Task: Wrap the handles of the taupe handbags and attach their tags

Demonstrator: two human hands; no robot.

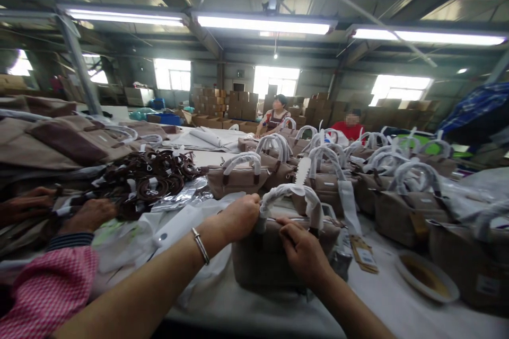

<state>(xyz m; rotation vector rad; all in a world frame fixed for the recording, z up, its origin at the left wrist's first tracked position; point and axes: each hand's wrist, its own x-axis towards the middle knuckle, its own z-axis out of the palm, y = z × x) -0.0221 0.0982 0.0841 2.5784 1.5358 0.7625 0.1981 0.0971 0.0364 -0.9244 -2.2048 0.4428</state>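
Observation:
A taupe handbag [262,262] with plastic-wrapped handles stands upright on the white table [214,296], right in front of me. My left hand [242,217], below a silver bangle, is closed at the bag's upper left, by the base of the wrapped handle [284,190]. At the top edge, right of centre, my right hand [300,246] pinches the bag with bent fingers. A white toothed strip [303,172] stands up behind the handle. Brown tags [363,254] lie to the right of the bag.
Many similar bags [409,206] crowd the right and back. A shallow dish [427,277] sits at the right. Coiled brown straps [153,183] are heaped at the left, near another person's hands [93,214] and pink checked sleeve [59,286]. Two people are across the table.

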